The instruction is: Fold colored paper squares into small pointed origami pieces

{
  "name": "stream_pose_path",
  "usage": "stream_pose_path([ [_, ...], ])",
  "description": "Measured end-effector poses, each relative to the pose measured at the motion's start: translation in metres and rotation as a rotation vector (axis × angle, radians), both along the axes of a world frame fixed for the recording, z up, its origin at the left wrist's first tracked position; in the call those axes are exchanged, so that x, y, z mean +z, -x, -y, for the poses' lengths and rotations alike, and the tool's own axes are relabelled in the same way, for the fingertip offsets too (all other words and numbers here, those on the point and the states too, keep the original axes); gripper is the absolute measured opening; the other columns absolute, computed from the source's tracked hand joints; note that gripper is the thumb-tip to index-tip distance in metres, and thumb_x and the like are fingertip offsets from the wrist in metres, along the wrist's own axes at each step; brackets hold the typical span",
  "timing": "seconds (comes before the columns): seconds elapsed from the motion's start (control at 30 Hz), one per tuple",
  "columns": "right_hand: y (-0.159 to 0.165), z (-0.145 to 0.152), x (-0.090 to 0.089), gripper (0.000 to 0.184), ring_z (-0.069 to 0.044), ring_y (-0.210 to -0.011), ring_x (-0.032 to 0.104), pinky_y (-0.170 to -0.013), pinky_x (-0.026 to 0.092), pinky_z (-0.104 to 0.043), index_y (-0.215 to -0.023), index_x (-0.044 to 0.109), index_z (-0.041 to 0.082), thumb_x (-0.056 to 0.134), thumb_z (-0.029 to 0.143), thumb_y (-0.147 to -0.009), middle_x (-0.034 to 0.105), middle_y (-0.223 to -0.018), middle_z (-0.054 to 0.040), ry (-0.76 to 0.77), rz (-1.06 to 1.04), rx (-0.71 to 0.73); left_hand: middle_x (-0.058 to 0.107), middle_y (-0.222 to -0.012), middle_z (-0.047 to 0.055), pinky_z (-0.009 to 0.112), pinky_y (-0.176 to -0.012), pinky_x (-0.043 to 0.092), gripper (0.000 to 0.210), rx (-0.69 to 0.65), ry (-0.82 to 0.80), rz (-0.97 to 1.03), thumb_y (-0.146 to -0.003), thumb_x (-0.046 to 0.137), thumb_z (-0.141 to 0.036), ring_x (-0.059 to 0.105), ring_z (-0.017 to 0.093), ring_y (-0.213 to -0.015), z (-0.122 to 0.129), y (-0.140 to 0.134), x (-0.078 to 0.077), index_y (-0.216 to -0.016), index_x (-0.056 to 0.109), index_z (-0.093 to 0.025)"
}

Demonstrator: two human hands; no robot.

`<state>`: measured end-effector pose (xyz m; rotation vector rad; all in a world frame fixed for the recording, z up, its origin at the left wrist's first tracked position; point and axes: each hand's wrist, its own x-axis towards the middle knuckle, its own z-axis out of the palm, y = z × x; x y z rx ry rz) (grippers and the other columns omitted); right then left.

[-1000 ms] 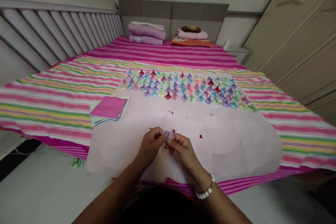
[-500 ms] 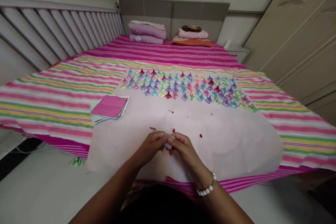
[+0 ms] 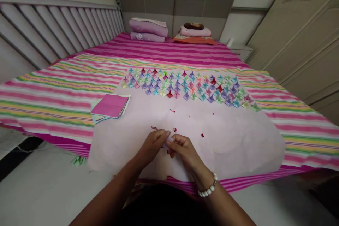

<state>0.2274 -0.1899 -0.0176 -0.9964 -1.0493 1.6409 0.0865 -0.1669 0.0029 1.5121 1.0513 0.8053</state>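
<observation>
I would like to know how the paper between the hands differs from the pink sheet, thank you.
The held paper is pale lilac, the pink sheet strong pink. The held paper looks far smaller than the pink sheet. The held paper sits between left hand and right hand; the pink sheet lies flat on its stack. Both look like paper.
</observation>
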Motion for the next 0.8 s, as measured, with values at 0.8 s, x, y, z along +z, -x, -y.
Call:
stream_pose_path([
  [0.8, -0.010, -0.003, 0.005, 0.030, -0.009, -0.052, 0.060, -0.053, 0.048, -0.022, -0.090, 0.062, 0.020, 0.080, 0.026, -0.065, 0.066, -0.069, 0.0036, -0.150, -0.083, -0.223, 0.055, -0.075, -0.003, 0.023, -0.062, 0.039, 0.027, 0.084, -0.056, 0.104, -0.075, 0.069, -0.030, 0.052, 0.011, -0.067, 0.006, 0.006, 0.000, -0.089, 0.049, -0.019],
])
